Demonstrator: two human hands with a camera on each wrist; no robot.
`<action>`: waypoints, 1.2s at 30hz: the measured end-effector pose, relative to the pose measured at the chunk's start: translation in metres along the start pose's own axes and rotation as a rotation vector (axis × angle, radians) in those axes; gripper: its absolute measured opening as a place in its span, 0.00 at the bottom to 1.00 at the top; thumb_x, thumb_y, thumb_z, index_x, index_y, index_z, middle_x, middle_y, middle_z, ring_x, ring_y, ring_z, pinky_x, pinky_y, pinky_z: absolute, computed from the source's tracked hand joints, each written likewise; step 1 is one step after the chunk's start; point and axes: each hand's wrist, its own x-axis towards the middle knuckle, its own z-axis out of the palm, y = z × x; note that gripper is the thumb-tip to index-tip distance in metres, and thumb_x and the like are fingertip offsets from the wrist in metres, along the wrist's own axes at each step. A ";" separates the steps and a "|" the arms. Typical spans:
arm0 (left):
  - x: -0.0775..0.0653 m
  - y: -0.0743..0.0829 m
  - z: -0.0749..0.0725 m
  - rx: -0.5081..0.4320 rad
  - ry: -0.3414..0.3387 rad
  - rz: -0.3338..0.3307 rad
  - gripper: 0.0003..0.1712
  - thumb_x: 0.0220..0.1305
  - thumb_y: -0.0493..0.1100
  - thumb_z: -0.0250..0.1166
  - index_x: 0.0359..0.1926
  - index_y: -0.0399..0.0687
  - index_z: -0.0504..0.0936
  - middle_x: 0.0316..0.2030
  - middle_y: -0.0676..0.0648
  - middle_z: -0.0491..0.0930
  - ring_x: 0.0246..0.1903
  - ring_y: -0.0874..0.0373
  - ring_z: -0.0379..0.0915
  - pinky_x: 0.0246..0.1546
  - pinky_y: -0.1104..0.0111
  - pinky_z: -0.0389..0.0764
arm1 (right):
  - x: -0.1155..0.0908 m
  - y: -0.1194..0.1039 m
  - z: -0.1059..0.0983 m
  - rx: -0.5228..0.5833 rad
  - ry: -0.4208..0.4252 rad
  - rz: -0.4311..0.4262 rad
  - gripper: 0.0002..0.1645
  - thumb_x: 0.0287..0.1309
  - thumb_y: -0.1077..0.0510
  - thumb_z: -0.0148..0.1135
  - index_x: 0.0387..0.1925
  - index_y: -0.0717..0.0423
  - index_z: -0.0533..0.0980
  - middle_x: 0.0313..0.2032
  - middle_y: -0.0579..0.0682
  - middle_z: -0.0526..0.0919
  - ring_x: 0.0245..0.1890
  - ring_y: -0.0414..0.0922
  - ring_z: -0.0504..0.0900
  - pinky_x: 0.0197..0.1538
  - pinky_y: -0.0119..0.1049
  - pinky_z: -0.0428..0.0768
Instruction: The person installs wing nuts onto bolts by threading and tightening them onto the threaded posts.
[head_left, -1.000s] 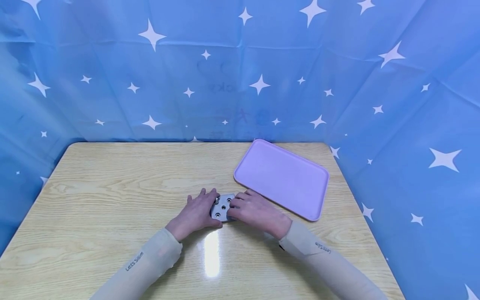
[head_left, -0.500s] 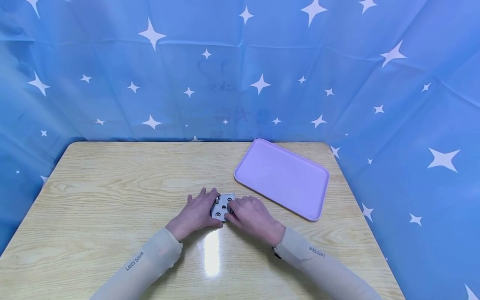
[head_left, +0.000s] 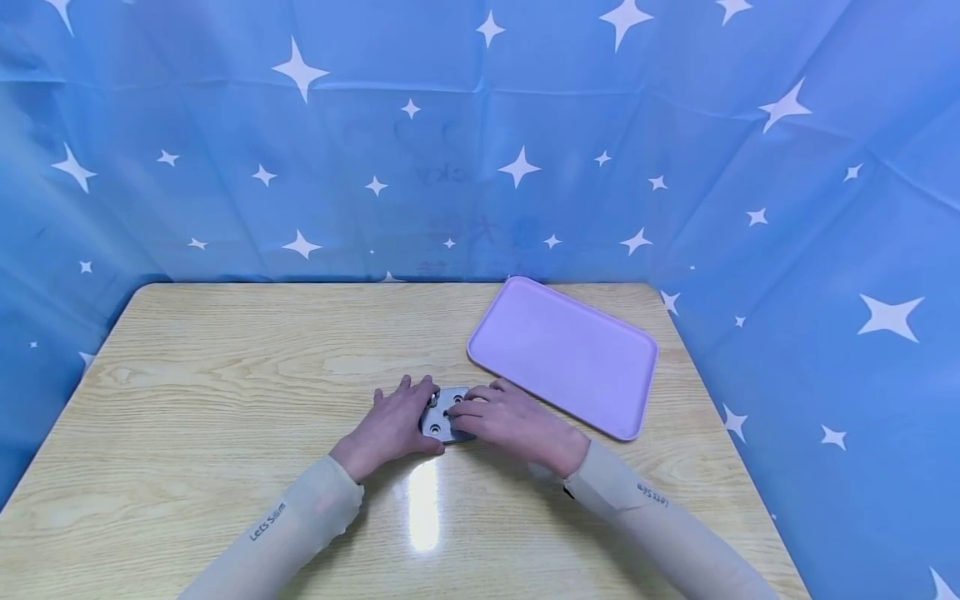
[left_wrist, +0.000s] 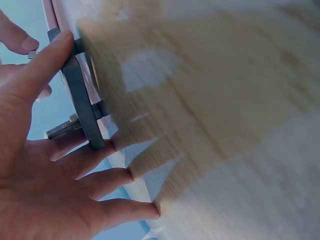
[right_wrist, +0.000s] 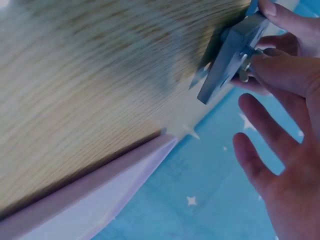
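A thick grey metal plate (head_left: 450, 412) with several round holes lies on the table, raised on short feet. My left hand (head_left: 390, 423) holds it by opposite edges, thumb at the near side and fingers at the far side. Beside those fingers a threaded bolt (left_wrist: 62, 127) with a nut stands up from the plate. My right hand (head_left: 517, 423) is over the plate's right part. Its thumb and forefinger pinch a small shiny metal fastener (right_wrist: 244, 73) at the plate's face. The fingers hide most of that fastener, so its exact kind is unclear.
A purple tray (head_left: 566, 358) lies at the back right, a little beyond my right hand. The wooden table (head_left: 247, 358) extends to the left. Blue star-patterned cloth (head_left: 450, 125) hangs behind the table and along its right side.
My right hand rolled over at the plate's right side and then turned back, its fingertips now nearer the plate's middle. The left hand and the plate have stayed in place.
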 end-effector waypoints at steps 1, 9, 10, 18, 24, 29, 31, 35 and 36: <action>0.000 0.000 0.000 0.000 0.000 0.000 0.53 0.48 0.53 0.84 0.72 0.40 0.70 0.73 0.32 0.66 0.74 0.29 0.55 0.66 0.25 0.54 | 0.000 0.000 0.000 -0.007 -0.006 0.002 0.19 0.69 0.60 0.65 0.58 0.43 0.80 0.59 0.38 0.82 0.60 0.43 0.78 0.57 0.41 0.77; -0.001 0.002 -0.001 0.002 -0.001 0.000 0.54 0.49 0.53 0.84 0.72 0.40 0.69 0.72 0.31 0.67 0.74 0.29 0.55 0.66 0.25 0.54 | 0.007 -0.004 0.006 -0.070 0.059 0.056 0.07 0.64 0.56 0.70 0.43 0.42 0.82 0.43 0.39 0.85 0.46 0.41 0.81 0.45 0.37 0.77; -0.001 0.002 -0.001 0.002 0.000 0.000 0.54 0.49 0.53 0.84 0.73 0.40 0.69 0.72 0.31 0.67 0.74 0.29 0.55 0.66 0.25 0.54 | 0.008 -0.006 0.007 -0.071 0.073 0.067 0.06 0.63 0.56 0.70 0.41 0.43 0.82 0.41 0.39 0.85 0.43 0.42 0.81 0.43 0.37 0.77; -0.001 0.002 0.000 0.003 0.002 0.000 0.54 0.49 0.53 0.84 0.72 0.39 0.69 0.73 0.32 0.65 0.74 0.28 0.55 0.66 0.25 0.54 | 0.016 -0.019 0.013 0.052 0.118 0.208 0.04 0.62 0.58 0.71 0.34 0.52 0.82 0.31 0.44 0.84 0.29 0.42 0.79 0.33 0.35 0.77; -0.001 0.001 0.000 0.000 0.004 0.000 0.54 0.49 0.53 0.84 0.72 0.39 0.69 0.73 0.31 0.66 0.74 0.28 0.55 0.66 0.25 0.53 | 0.016 -0.023 0.015 0.135 0.135 0.278 0.07 0.65 0.54 0.70 0.37 0.54 0.82 0.30 0.46 0.84 0.27 0.42 0.80 0.32 0.36 0.78; -0.001 0.000 0.000 -0.004 0.004 0.002 0.54 0.48 0.53 0.84 0.72 0.40 0.69 0.73 0.31 0.66 0.74 0.29 0.55 0.66 0.24 0.53 | 0.008 -0.014 0.008 0.143 0.077 0.219 0.20 0.67 0.49 0.70 0.55 0.52 0.81 0.46 0.46 0.86 0.44 0.45 0.84 0.47 0.41 0.82; -0.001 0.000 0.000 -0.009 -0.001 -0.002 0.54 0.48 0.53 0.84 0.72 0.41 0.69 0.73 0.32 0.65 0.74 0.29 0.54 0.67 0.25 0.52 | 0.005 -0.009 0.003 0.104 0.041 0.149 0.22 0.68 0.52 0.69 0.61 0.48 0.80 0.56 0.44 0.84 0.54 0.45 0.82 0.54 0.43 0.80; 0.000 0.000 0.000 -0.014 -0.001 -0.007 0.54 0.48 0.53 0.84 0.72 0.41 0.69 0.73 0.33 0.66 0.74 0.30 0.54 0.67 0.25 0.52 | 0.001 -0.003 -0.002 0.014 -0.006 0.022 0.22 0.69 0.58 0.66 0.62 0.43 0.80 0.63 0.38 0.80 0.62 0.43 0.77 0.59 0.41 0.77; 0.000 0.001 0.001 -0.014 -0.002 -0.008 0.54 0.48 0.53 0.84 0.72 0.41 0.69 0.73 0.33 0.66 0.75 0.30 0.54 0.67 0.25 0.51 | 0.000 -0.002 -0.003 -0.002 -0.010 0.006 0.21 0.69 0.58 0.65 0.61 0.42 0.80 0.63 0.38 0.80 0.62 0.43 0.77 0.58 0.40 0.77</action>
